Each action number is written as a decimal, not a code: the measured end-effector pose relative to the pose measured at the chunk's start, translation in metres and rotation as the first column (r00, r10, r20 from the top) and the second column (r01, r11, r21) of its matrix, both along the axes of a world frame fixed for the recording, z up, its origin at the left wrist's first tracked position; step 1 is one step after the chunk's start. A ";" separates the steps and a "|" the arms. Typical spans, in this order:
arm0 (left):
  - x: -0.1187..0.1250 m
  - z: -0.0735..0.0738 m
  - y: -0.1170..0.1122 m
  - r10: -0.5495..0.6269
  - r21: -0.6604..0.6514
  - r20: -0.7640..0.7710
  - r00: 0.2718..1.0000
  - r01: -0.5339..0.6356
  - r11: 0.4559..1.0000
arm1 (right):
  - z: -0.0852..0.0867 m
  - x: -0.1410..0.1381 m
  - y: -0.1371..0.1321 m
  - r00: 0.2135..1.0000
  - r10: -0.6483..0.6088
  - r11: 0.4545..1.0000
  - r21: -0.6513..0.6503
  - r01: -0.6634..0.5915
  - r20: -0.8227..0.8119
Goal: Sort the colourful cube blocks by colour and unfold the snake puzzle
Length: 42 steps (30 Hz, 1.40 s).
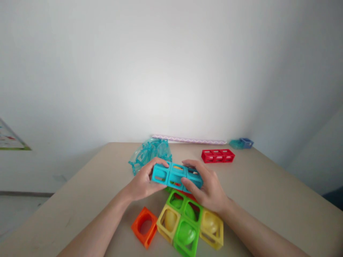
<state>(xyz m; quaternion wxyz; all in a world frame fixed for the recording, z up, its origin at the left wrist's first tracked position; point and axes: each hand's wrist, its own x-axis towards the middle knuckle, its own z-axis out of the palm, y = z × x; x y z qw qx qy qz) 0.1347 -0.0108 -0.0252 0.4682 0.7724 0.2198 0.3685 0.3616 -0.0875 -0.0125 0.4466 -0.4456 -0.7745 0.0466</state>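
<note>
Between my two hands is a row of blue open-sided cube blocks, raised above the other blocks. My left hand grips its left end, fingers on top and thumb underneath. My right hand holds its right end, thumb across the near face. Below lie joined green blocks and a yellow block, with rounded shapes inside them. Another yellow block sits beside them, under my right wrist. An orange block with a round opening rests at their left. Red pieces behind are partly hidden by the blue row.
Translucent teal curved pieces are heaped behind my left hand. A red three-cube row lies at the back right. Along the wall runs a patterned pink strip. A dark blue block and a teal piece stand at the far right corner.
</note>
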 end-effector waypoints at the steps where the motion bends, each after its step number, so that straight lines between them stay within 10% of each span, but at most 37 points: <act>1: 0.000 0.001 -0.001 -0.001 -0.009 -0.011 1.000 0.001 1.000 | 0.000 0.000 0.000 1.000 -0.006 1.000 -0.007 0.006 -0.005; 13: 0.000 0.007 0.002 0.173 -0.030 0.039 0.984 -0.172 0.985 | 0.003 0.001 -0.001 0.998 0.030 0.999 0.024 -0.029 -0.052; 28: -0.006 0.006 0.004 0.131 0.191 -0.092 0.987 -0.112 0.975 | 0.000 0.002 0.002 0.984 0.180 0.983 0.042 -0.179 0.001; 42: -0.002 0.002 0.001 0.122 0.073 -0.008 0.993 -0.121 0.990 | 0.000 -0.001 0.001 0.992 0.114 0.993 0.033 -0.116 0.047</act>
